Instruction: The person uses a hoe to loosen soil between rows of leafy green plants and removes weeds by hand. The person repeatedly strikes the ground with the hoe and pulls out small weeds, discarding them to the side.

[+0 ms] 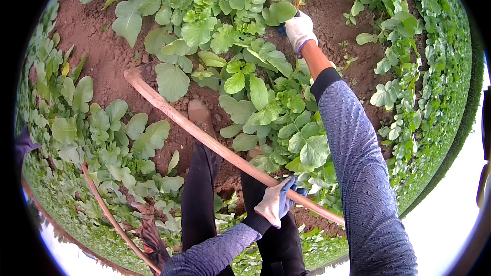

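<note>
My left hand [274,202], in a white and blue glove, is wrapped round the wooden handle of a hoe [204,137]. The handle slants from lower right to upper left. Its dark blade rests on the soil there, partly under a broad leaf. My right hand [299,31], gloved too, reaches out to the far right side of the leafy row. Its fingers are closed at a small plant with reddish-green leaves [300,0], which sticks up just beyond the knuckles. The plant's stem and my fingertips are mostly hidden.
Broad-leaved green crop plants [255,97] grow in rows, with brown soil [97,30] between them. My brown shoe [200,114] stands beside the middle row. At lower left, another wooden handle [110,209] slants near a person's dark trouser leg [153,235].
</note>
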